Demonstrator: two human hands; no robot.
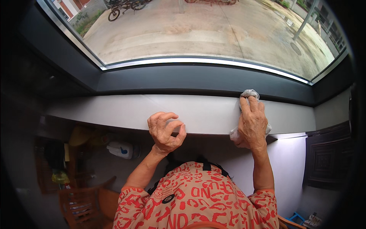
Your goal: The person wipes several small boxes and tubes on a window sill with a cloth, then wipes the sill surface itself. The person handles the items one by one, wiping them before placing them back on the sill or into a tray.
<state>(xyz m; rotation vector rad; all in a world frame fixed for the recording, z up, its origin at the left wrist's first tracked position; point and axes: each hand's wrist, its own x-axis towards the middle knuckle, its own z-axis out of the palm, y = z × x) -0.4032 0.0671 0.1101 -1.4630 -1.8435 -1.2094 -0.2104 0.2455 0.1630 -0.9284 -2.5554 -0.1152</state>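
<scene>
A light grey cloth [250,93] lies under my right hand [253,121], which presses it on the pale window sill [203,114], near the dark lower window frame [171,77]. Part of the cloth hangs over the sill's front edge below the palm. My left hand [166,131] is raised near the front edge, further left, with its fingers curled and the thumb close to the index finger; nothing shows in it. Whether it touches the sill cannot be told.
A wooden chair [78,203] stands at the lower left, and a white plastic jug [121,150] is below the sill. A dark panelled wooden door or cabinet [326,156] is at the right. Beyond the glass, a bicycle [114,14] stands on concrete.
</scene>
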